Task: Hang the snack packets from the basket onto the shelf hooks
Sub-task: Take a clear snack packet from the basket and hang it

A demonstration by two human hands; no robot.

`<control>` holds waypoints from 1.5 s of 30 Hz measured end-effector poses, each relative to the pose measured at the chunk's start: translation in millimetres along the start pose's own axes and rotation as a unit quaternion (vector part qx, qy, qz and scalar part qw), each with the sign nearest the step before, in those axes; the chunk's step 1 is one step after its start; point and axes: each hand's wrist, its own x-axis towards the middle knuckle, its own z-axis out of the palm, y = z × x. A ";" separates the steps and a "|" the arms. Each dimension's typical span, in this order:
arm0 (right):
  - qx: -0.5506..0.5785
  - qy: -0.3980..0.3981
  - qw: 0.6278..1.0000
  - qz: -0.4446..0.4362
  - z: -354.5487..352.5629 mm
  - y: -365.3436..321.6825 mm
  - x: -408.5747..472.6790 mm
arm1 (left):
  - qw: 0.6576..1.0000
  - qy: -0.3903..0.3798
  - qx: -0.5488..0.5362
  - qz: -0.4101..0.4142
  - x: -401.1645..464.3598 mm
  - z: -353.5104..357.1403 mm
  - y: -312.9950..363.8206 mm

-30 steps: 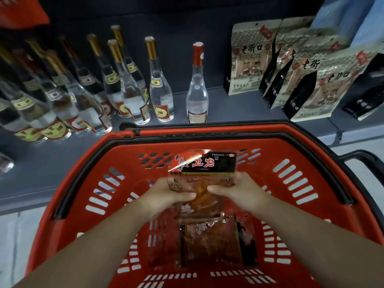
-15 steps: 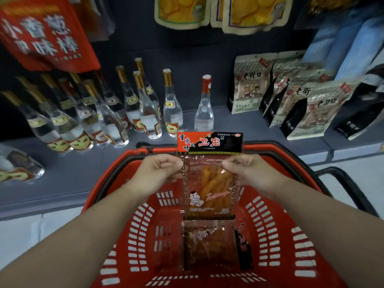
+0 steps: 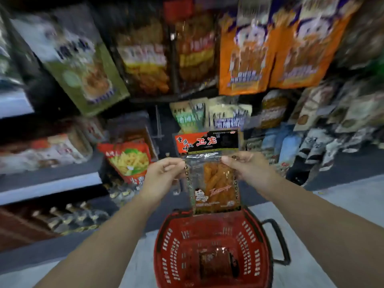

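I hold a clear snack packet (image 3: 214, 173) with a red-and-black header upright in front of the shelves. My left hand (image 3: 164, 173) pinches its left edge just under the header and my right hand (image 3: 247, 167) pinches the right edge. Below stands the red basket (image 3: 166, 246) on the floor, with another dark snack packet (image 3: 218, 265) lying flat in its bottom. Bare metal hooks (image 3: 159, 125) stick out of the dark back panel just above and left of the packet's header.
Hanging snack bags fill the upper rows: a green one (image 3: 87, 65), orange ones (image 3: 245, 53) and a red bag (image 3: 128, 161) left of my hands. Bottles (image 3: 68, 217) stand on the low shelf at left. The basket's black handle (image 3: 278, 242) juts right. The view is motion-blurred.
Both hands lifted the packet out of the basket and up to shelf height. The view swung upward from the bottle shelf to the hanging snack rows.
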 end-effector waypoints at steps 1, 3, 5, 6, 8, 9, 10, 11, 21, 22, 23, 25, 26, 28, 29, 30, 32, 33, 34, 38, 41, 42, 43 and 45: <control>0.005 0.011 1.000 -0.012 -7.2 -34.7 -12.0 | 1.000 0.004 0.000 0.009 -4.9 -3.6 36.8; 0.023 0.024 0.999 -0.041 -24.5 -103.3 -34.6 | 0.999 0.015 0.000 0.030 -13.1 -8.3 109.6; 0.024 0.037 0.996 -0.074 -41.8 -168.0 -53.3 | 0.998 0.013 -0.019 0.054 -18.9 -11.4 176.9; 0.007 0.047 0.995 -0.091 -49.6 -197.2 -61.5 | 0.997 0.011 -0.028 0.066 -21.5 -12.8 206.9; -0.017 0.067 0.990 -0.119 -63.7 -247.5 -76.5 | 0.995 0.010 -0.034 0.094 -26.7 -17.0 259.2; -0.017 0.073 0.989 -0.131 -69.6 -268.6 -83.3 | 0.993 0.011 -0.038 0.111 -29.4 -19.2 281.4; -0.016 0.081 0.986 -0.144 -75.0 -286.6 -88.7 | 0.991 0.012 -0.042 0.128 -31.0 -20.8 300.4; -0.017 0.091 0.983 -0.161 -79.2 -302.9 -94.3 | 0.989 0.015 -0.043 0.143 -31.9 -22.0 317.5; 0.003 0.172 0.966 -0.192 -120.0 -348.2 -120.1 | 0.976 0.017 -0.013 0.219 -35.9 8.7 390.6; 0.006 0.173 0.967 -0.189 -127.1 -347.6 -118.3 | 0.975 0.022 -0.005 0.222 -35.5 16.6 393.2; 0.007 0.174 0.967 -0.187 -135.1 -346.2 -115.2 | 0.974 0.024 0.000 0.223 -35.0 25.5 395.9; 0.004 0.178 0.966 -0.188 -156.4 -343.2 -108.1 | 0.975 0.025 0.002 0.223 -33.1 47.9 404.2; 0.004 0.182 0.965 -0.188 -170.1 -341.1 -103.3 | 0.975 0.021 0.002 0.219 -31.6 61.1 408.8; 0.007 0.183 0.965 -0.188 -202.1 -337.7 -94.1 | 0.975 0.017 0.006 0.223 -26.5 91.1 418.5; 0.004 0.179 0.965 -0.189 -219.9 -336.9 -88.9 | 0.973 0.017 0.009 0.229 -22.1 107.6 423.7; -0.003 0.175 0.966 -0.192 -238.7 -336.3 -84.1 | 0.973 0.019 0.009 0.231 -18.9 125.7 429.6; -0.010 0.173 0.964 -0.199 -277.2 -334.4 -72.1 | 0.970 0.029 0.013 0.241 -10.1 163.6 441.4; -0.010 0.171 0.964 -0.203 -298.0 -333.2 -65.8 | 0.968 0.044 0.025 0.248 -4.2 183.5 447.8; -0.008 0.169 0.963 -0.211 -319.5 -332.2 -59.5 | 0.966 0.056 0.036 0.251 0.9 204.1 456.0; -0.020 0.173 0.957 -0.230 -401.9 -325.7 -36.9 | 0.962 0.044 0.048 0.266 20.6 286.4 483.8; -0.014 0.172 0.960 -0.223 -453.5 -323.4 -20.4 | 0.959 0.054 0.025 0.279 37.9 339.7 498.2; -0.009 0.171 0.960 -0.220 -468.8 -323.2 -14.5 | 0.959 0.055 0.024 0.278 41.7 356.2 502.7; -0.007 0.169 0.961 -0.217 -482.5 -323.3 -8.6 | 0.959 0.052 0.018 0.277 49.2 371.3 505.4; 0.001 0.168 0.962 -0.216 -506.3 -324.5 4.5 | 0.959 0.045 -0.001 0.279 60.8 397.8 514.5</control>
